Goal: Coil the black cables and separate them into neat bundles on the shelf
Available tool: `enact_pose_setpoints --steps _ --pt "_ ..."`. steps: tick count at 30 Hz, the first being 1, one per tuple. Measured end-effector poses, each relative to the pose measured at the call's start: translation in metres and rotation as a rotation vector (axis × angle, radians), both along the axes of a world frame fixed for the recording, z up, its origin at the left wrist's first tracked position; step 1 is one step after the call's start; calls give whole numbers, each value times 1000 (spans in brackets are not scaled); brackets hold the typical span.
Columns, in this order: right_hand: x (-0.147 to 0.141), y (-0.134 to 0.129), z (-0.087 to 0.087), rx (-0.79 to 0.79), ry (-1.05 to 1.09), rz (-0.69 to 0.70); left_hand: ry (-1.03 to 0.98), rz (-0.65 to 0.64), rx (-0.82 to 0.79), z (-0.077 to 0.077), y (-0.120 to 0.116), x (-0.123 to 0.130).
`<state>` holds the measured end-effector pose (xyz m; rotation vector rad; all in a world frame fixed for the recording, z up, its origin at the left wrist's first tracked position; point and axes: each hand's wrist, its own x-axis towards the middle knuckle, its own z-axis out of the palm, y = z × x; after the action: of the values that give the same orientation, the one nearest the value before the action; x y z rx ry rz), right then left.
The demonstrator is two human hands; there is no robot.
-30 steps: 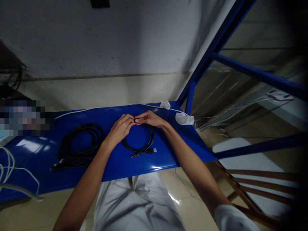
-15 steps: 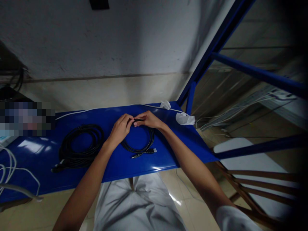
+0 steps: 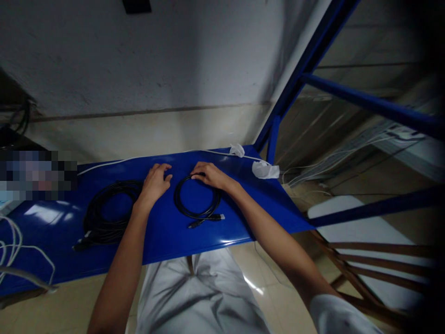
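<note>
Right hand [image 3: 208, 175] fingers curled on small cable coil [image 3: 197, 200]; left hand [image 3: 155, 182] spread, off it.

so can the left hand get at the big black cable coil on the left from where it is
Probably yes. The left hand rests on the glossy blue metal table right beside the large black coiled cable, with bare surface between them and nothing in the way.
</note>
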<state>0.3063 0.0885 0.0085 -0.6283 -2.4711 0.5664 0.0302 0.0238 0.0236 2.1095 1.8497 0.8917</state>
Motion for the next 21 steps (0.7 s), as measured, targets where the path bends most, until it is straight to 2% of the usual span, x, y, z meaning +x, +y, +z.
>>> enact_pose_setpoints --steps 3,6,10,13,16,19,21 --pt "-1 2 -4 27 -24 -29 40 -19 -72 -8 1 -7" --pt "-3 3 -4 76 -68 -107 3 -46 -103 -10 2 -6" --pt "-5 4 -1 154 -95 -224 -98 -37 -133 -4 4 -1" --pt "-9 -3 6 135 34 -283 -186 -23 -79 7 3 5" --pt "-23 -20 15 -128 308 -274 -314 -61 38 18 -3 14" --pt "-42 -40 26 -524 543 -157 -424 -118 143 27 -17 25" --pt "-53 -51 35 -681 635 -102 -490 -122 180 32 -30 31"
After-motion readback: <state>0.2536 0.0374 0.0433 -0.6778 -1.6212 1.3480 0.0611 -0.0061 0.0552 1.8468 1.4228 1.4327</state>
